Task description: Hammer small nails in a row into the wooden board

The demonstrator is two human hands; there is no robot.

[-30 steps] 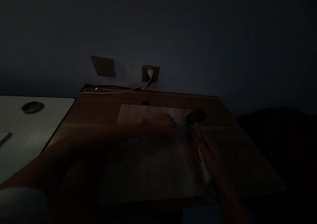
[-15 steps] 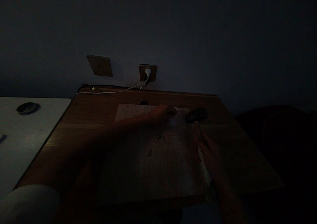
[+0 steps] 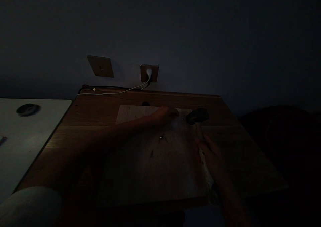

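**Two hands on a pale board in a dim room**

At the lower left of the frame a light sleeve covers the near end of the left arm, which stretches up across the brown wooden counter toward the middle. Low and right of centre, the right hand lies along the right edge of a large pale board that rests flat on the counter. It seems to lie on the pale handle of a hammer, whose dark head sits just past the board's far right corner; the light is too poor to tell whether the fingers are closed round the handle or only resting on it.

On the board's middle lie two small dark bits, one small piece nearer and a bent metal piece a little beyond it, both apart from either hand.

Farther up, the left hand rests on the board's far edge, fingers curled together near the hammer head; what they pinch, if anything, cannot be made out.

At the left edge of the frame a white counter carries a dark round dish; its contents cannot be seen.

On the wall behind, a white cable runs from a plug in a wall socket, with a blank plate to its left.
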